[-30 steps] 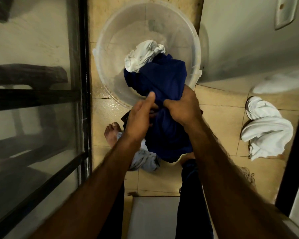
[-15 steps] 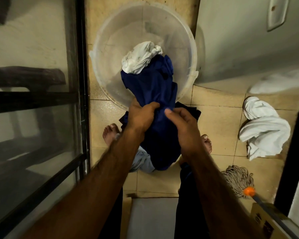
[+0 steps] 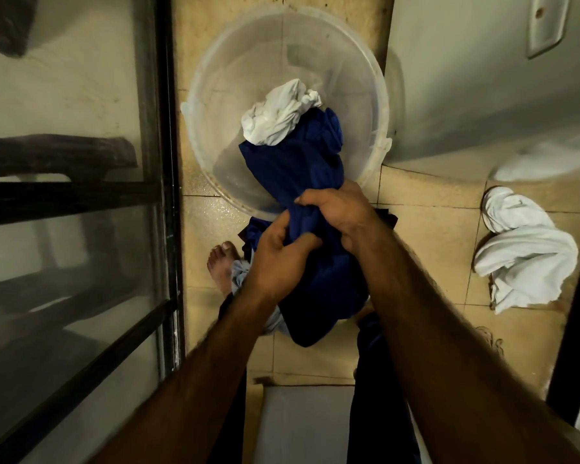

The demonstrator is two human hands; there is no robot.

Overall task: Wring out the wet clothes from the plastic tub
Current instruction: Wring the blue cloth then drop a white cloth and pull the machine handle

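Over the tub (image 3: 211,75) rim, my left hand (image 3: 277,259) and right hand (image 3: 340,212) both clench the blue cloth (image 3: 295,169), a white cloth (image 3: 278,112) resting on its far end.

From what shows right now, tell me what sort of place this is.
Probably a home washing corner: beige tiled floor, round translucent plastic tub with a dark blue garment trailing out, white cloth heap on the tiles.
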